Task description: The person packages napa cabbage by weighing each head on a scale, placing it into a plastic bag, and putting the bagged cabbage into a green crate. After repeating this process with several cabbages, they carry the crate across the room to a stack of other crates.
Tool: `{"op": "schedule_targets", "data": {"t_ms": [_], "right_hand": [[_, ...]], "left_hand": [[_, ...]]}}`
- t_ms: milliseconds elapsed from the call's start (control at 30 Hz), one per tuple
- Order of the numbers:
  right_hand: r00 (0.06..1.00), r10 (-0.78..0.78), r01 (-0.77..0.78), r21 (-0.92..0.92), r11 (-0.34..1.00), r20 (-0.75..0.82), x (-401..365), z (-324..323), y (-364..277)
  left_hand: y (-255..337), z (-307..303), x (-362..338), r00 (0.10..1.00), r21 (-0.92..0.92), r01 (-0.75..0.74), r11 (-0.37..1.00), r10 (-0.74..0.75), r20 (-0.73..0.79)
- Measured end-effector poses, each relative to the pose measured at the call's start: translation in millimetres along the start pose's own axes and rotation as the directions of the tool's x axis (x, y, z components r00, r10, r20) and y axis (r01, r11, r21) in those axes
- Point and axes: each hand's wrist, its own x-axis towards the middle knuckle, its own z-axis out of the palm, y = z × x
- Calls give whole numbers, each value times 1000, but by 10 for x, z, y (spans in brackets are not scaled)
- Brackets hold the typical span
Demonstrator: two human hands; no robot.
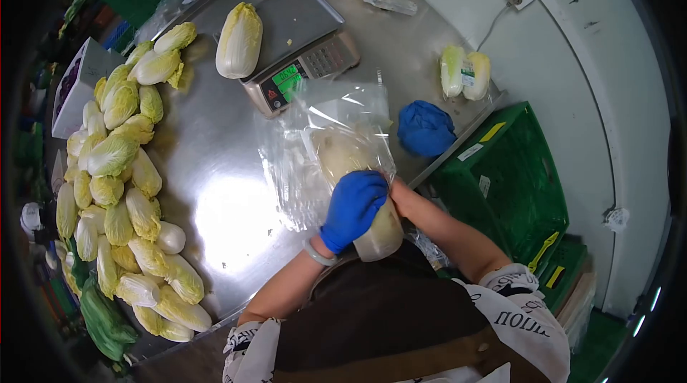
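Note:
A long, thick, pale beige vegetable [336, 154] lies partly in a clear plastic bag [351, 107], its near end close to my apron. My left hand [356, 208], in a blue glove, is closed over its middle. Against its right side is my right hand [398, 193], its fingers hidden behind the vegetable and the bag. Beneath and to the left spreads a stack of clear plastic bags [286, 183]. Just beyond stands a digital scale [304, 72] with a lit green display. One napa cabbage [240, 41] rests at the left edge of its pan.
Many napa cabbages [118, 158] are heaped along the left of the metal table [215, 190]. On the right are a crumpled blue bundle [426, 128], packaged vegetables [465, 72] and a green crate [501, 183]. A clear bottle [390, 3] lies at the back.

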Motion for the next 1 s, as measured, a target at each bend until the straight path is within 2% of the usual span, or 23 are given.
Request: {"op": "schedule_targets", "data": {"t_ms": [67,100,133,167,200,233,267,300,367,400,433,467,500,600,700,733,800,833,867,900,933,967,1000], "right_hand": [[993,-116,115,-9,993,-15,-46,118,40],[990,-105,96,-103,990,-90,-173,269,-27],[989,-134,137,-51,989,61,-216,279,-24],[987,-143,146,-35,989,71,-236,345,-2],[986,-146,148,-22,989,80,-247,431,29],[983,-181,182,-103,978,22,-224,527,41],[974,-226,218,-193,957,-21,-175,645,14],[960,-272,243,-272,931,-73,-166,711,8],[964,-251,217,-284,934,-86,-263,781,-41],[966,-243,207,-292,934,-93,-297,801,-59],[934,-354,303,-434,849,-40,-299,767,46],[891,-452,388,-561,731,28,-295,695,251],[839,-533,459,-667,586,109,-350,713,342],[879,-380,457,-734,502,287,-815,947,315],[650,-563,652,-755,67,511,-1101,1188,260],[579,-549,649,-748,-138,603,-1169,1280,211],[450,-447,574,-634,-519,773,-1244,1454,144],[422,-399,503,-576,-644,814,-1124,1475,223],[438,-339,508,-540,-671,833,-1096,1470,232],[454,-281,514,-507,-692,845,-1073,1471,223],[470,-222,521,-471,-711,855,-1049,1480,189],[374,-335,543,-497,-676,865,-1302,1604,-65],[157,-473,515,-480,-710,867,-1670,1708,-413]], "left_hand": [[-31,-219,-45,999,-19,-2,1000,1,-54],[-47,-319,-100,955,1,150,989,-144,-259],[-26,-334,-93,741,-123,371,921,-373,-558],[-65,-358,-101,652,-341,430,836,-549,-524],[-91,-405,-132,547,-543,462,701,-707,-448],[-46,-526,-242,575,-830,520,202,-801,165],[69,-362,-507,442,-863,468,-189,-796,414],[363,-415,-480,399,-830,481,-282,-772,494],[543,-415,-754,338,-767,470,-437,-714,614],[754,-510,-803,457,-741,670,-46,-761,461],[929,-596,-873,606,-573,738,357,-724,329],[904,-615,-900,472,-700,714,20,-751,461],[879,-634,-927,322,-743,590,-316,-752,576],[657,-677,-1211,357,-774,612,-163,-816,455],[433,-846,-1405,342,-745,661,-90,-848,406],[375,-874,-1476,350,-731,681,-52,-853,387],[333,-873,-1557,370,-801,592,-92,-851,372],[174,-833,-1705,381,-814,574,-93,-849,366],[94,-800,-1742,392,-825,558,-93,-846,361],[37,-759,-1782,453,-731,664,159,-863,225],[-3,-800,-1857,445,-787,617,29,-837,319],[220,-964,-1613,445,-823,558,-108,-798,407],[365,-1054,-1463,448,-836,485,-256,-749,488]]}}
